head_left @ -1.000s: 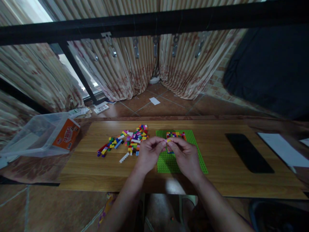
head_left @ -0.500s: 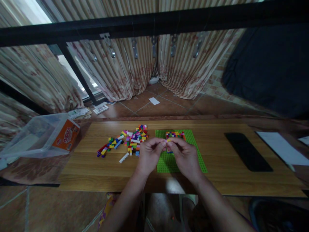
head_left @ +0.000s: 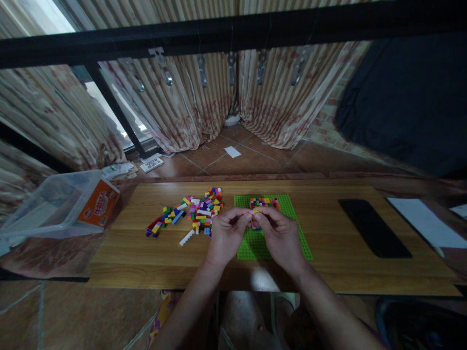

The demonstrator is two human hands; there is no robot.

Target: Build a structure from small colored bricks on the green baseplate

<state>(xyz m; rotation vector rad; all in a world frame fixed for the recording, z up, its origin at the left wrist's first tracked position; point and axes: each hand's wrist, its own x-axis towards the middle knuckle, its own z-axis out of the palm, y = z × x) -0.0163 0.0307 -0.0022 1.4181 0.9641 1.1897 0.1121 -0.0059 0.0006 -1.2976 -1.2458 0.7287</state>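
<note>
My left hand (head_left: 226, 237) and my right hand (head_left: 282, 236) meet fingertip to fingertip above a green baseplate (head_left: 255, 247). Pinched in the left fingers is a small pink brick (head_left: 251, 212). The right thumb and forefinger grip a small yellow brick (head_left: 256, 211) right against it; whether the two are joined I cannot tell. Behind the fingers, a block of multicoloured bricks (head_left: 265, 201) is set on the baseplate, its near part mostly hidden by my hands. Left of my left hand lies a loose pile of coloured bricks (head_left: 202, 212).
A long white brick (head_left: 187, 237) lies apart from the pile on the wooden table (head_left: 146, 262). To the right is a flat black phone-like slab (head_left: 374, 228). A clear plastic bin (head_left: 47, 206) with an orange label stands beyond the left end. White paper (head_left: 426, 222) lies at the right.
Both hands keep nearly the same place and pinch over the baseplate. The whole view has shifted very slightly; nothing on the table has visibly moved.
</note>
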